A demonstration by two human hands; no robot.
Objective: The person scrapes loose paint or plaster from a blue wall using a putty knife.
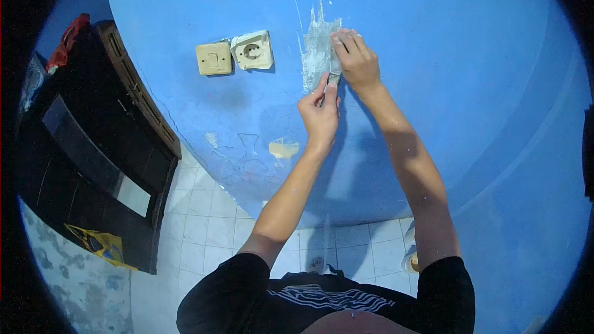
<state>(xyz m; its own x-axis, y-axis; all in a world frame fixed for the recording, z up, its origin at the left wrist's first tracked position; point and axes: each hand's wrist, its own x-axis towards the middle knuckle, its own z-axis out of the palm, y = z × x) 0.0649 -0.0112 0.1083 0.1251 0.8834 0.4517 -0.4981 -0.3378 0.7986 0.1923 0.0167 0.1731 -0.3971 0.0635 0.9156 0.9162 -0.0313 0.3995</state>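
Observation:
A patch scraped bare to grey-white plaster [318,46] stands out on the blue wall [433,43]. My left hand [320,114] is closed around the dark handle of a putty knife [335,65], its thumb lying along the handle. The blade points up and lies against or close to the right side of the patch. Above and to the right, my right hand [359,62] has its fingers curled at the blade's edge, pressed together. Its fingertips partly cover the blade, and whether they pinch it firmly is hard to see.
Left of the patch are a light switch [214,59] and a wall socket [252,51] with torn paper around it. Lower down, a patch of chipped paint [284,148] shows. At far left stands a dark door [93,142] with a yellow bag [102,245] near its bottom.

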